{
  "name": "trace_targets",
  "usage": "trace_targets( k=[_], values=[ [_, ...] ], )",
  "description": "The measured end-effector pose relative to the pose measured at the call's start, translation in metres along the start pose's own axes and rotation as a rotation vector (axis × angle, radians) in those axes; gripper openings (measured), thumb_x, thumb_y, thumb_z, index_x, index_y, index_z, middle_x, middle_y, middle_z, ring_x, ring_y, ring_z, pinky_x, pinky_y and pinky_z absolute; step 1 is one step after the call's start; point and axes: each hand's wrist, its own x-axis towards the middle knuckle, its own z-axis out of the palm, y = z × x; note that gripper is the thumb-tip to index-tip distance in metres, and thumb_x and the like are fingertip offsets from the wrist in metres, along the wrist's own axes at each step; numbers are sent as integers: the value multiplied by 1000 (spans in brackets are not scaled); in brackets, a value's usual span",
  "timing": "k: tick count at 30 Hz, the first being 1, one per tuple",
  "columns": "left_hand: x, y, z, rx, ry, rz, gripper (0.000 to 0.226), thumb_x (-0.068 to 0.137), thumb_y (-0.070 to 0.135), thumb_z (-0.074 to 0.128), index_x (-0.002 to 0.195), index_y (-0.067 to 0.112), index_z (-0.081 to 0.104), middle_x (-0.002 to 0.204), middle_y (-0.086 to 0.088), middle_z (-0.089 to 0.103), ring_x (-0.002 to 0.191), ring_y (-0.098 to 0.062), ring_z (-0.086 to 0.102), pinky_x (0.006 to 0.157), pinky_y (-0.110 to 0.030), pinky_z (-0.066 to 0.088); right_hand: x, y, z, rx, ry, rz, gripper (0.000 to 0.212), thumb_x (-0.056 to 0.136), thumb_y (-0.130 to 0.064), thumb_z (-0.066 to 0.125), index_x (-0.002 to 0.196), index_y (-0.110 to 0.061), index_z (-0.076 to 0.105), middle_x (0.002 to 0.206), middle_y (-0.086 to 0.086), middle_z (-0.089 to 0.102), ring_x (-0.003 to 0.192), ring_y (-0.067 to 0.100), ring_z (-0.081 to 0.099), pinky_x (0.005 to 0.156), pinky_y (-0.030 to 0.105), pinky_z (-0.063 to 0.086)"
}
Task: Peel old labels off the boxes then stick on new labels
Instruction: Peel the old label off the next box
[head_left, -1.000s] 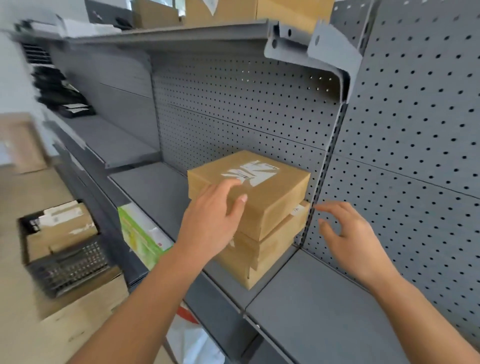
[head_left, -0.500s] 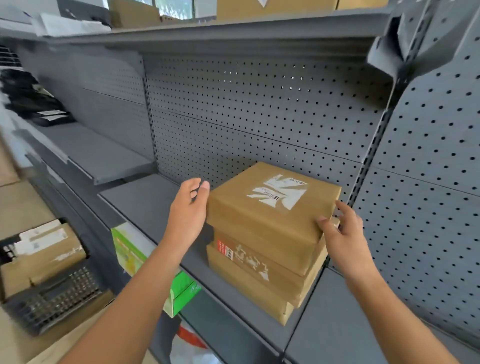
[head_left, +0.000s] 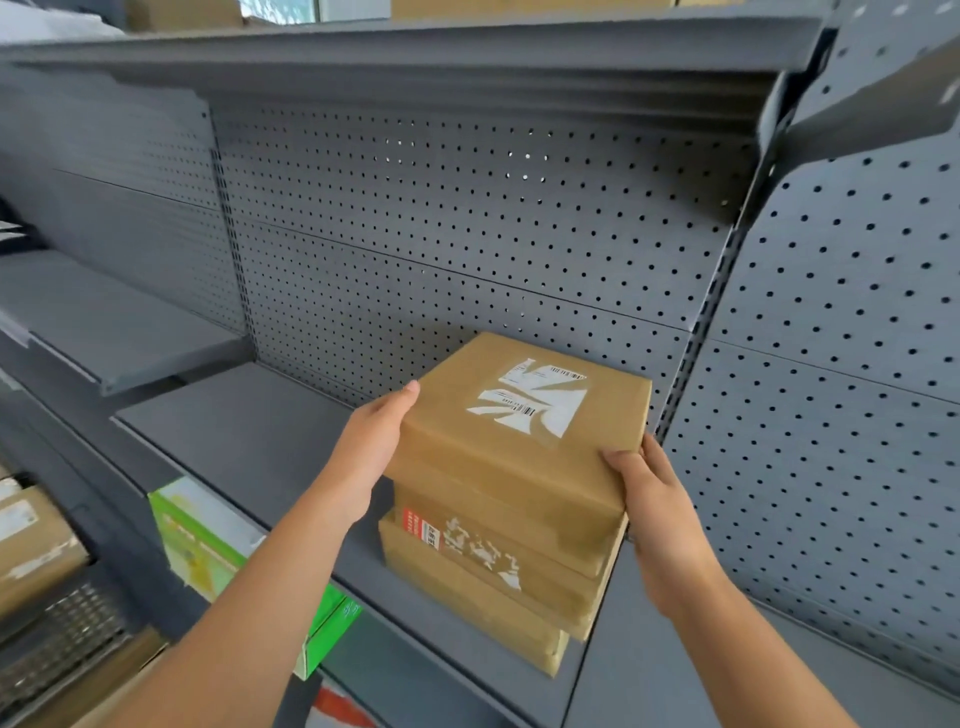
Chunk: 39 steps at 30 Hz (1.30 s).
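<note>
Two bare forearms reach up from below toward a stack of three brown cardboard boxes. The left hand (head_left: 371, 452) lies flat against the left side of the top box (head_left: 519, 467), its fingers (head_left: 410, 391) straight and pressed to the cardboard. The right hand (head_left: 657, 512) grips the box's near right corner, thumb on the front face and the other fingers wrapped round the right side, out of sight. A torn white label (head_left: 530, 400) with barcode scraps sticks to the top of this box. The middle box (head_left: 498, 553) beneath carries a red sticker (head_left: 421, 526) and ragged label remains; the bottom box (head_left: 467, 618) sits under it. The stack stands at the right end of the grey shelf (head_left: 249, 431), close to its front edge. Below the shelf's left part sits a green carton (head_left: 208, 540). Behind everything rises the perforated back panel (head_left: 467, 234).
</note>
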Motion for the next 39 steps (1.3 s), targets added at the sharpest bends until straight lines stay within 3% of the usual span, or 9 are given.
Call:
trace_targets(
  k=[3, 6, 12, 18, 21, 28, 34, 39],
  values=[
    [-10, 5, 8, -14, -9, 68, 40, 100, 52, 53, 135, 34, 59, 124, 23, 54, 121, -5, 43, 103, -32, 29, -5, -4, -9, 23, 3, -8, 27, 95, -32, 51, 116, -47, 60, 107, -21, 72, 108, 11, 65, 104, 41, 46],
    [-26, 8, 19, -45, -10, 119, 19, 101, 47, 54, 118, 41, 62, 112, 30, 56, 117, -4, 47, 100, -31, 30, -15, -11, -22, 32, 11, -35, 26, 97, -26, 48, 104, -44, 65, 104, -14, 74, 101, 15, 66, 90, 36, 48],
    [-53, 7, 47, -93, -31, 168, 8, 101, 42, 57, 98, 46, 63, 99, 36, 62, 92, 20, 51, 85, -22, 36, -34, -20, -61, 54, 29, -86, 33, 98, -25, 49, 120, -46, 63, 113, -15, 72, 101, 13, 66, 80, 34, 47],
    [-86, 3, 86, -134, -96, 197, 9, 102, 40, 55, 100, 44, 63, 84, 39, 66, 85, 20, 57, 74, -16, 36, -57, -22, -108, 56, 67, -96, 34, 98, -23, 50, 120, -45, 64, 113, -14, 73, 101, 13, 67, 83, 34, 45],
    [-101, 1, 106, -104, -156, 205, 11, 101, 42, 55, 109, 42, 62, 88, 39, 65, 79, 21, 57, 76, -19, 39, -69, -21, -136, 49, 107, -97, 35, 97, -24, 52, 124, -43, 63, 115, -12, 73, 103, 13, 67, 82, 34, 45],
    [-132, -10, 156, -55, -303, 199, 13, 100, 41, 57, 110, 37, 62, 98, 25, 70, 87, 8, 64, 77, -25, 44, -94, -9, -199, 65, 205, -77, 35, 97, -20, 53, 120, -43, 65, 113, -11, 74, 100, 15, 70, 82, 34, 48],
    [-153, -27, 194, -22, -388, 186, 17, 98, 42, 59, 112, 34, 62, 101, 24, 70, 93, 5, 64, 86, -30, 47, -113, 10, -246, 95, 255, -57, 37, 97, -18, 53, 126, -38, 63, 121, -6, 71, 113, 25, 67, 97, 44, 49],
    [-167, -51, 218, -5, -404, 171, 15, 97, 36, 62, 112, 31, 63, 101, 23, 70, 93, 8, 62, 78, -19, 41, -125, 34, -271, 93, 292, -24, 37, 97, -16, 53, 124, -38, 63, 117, -8, 72, 106, 20, 69, 80, 33, 49]
  ],
)
